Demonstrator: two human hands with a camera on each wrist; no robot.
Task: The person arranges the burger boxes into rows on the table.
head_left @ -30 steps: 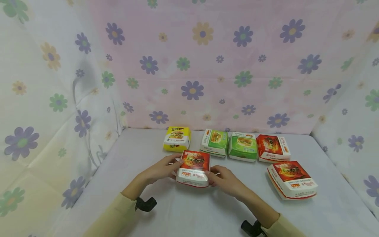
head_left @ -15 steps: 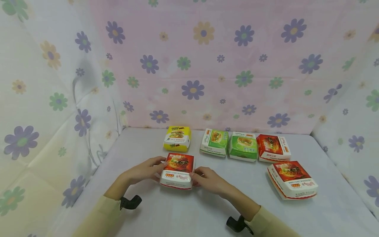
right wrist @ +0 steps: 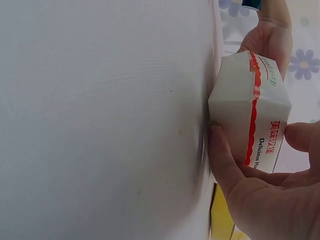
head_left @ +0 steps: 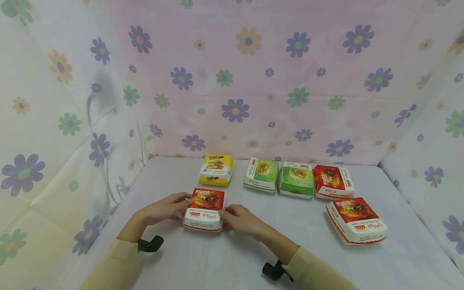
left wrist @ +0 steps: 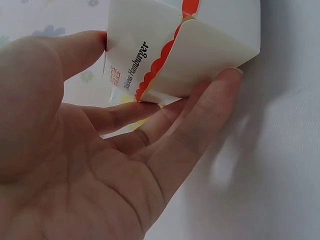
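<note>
A red and white hamburger box [head_left: 205,209] is between my two hands, left of the middle of the table. My left hand [head_left: 164,210] grips its left side, thumb at the top edge and fingers along the lower side. My right hand [head_left: 241,219] holds the opposite side with its thumb on the lid's edge. In the left wrist view the fingertips [left wrist: 227,80] reach under the slanted side of the box [left wrist: 215,55]. The right wrist view has the box [right wrist: 250,105] low over the cloth; whether it touches is unclear.
Behind the held box stands a yellow hamburger box [head_left: 216,170]. To its right sit two green boxes [head_left: 262,175] [head_left: 296,179] and a red one [head_left: 333,181]. Another red and white box [head_left: 357,220] lies nearer, at the right. Flowered cloth walls [head_left: 270,84] enclose the white table [head_left: 232,262].
Both hands have carried the red and white hamburger box to the left and slightly nearer me, so it now lies in front of and left of the yellow box. The other boxes have stayed put.
</note>
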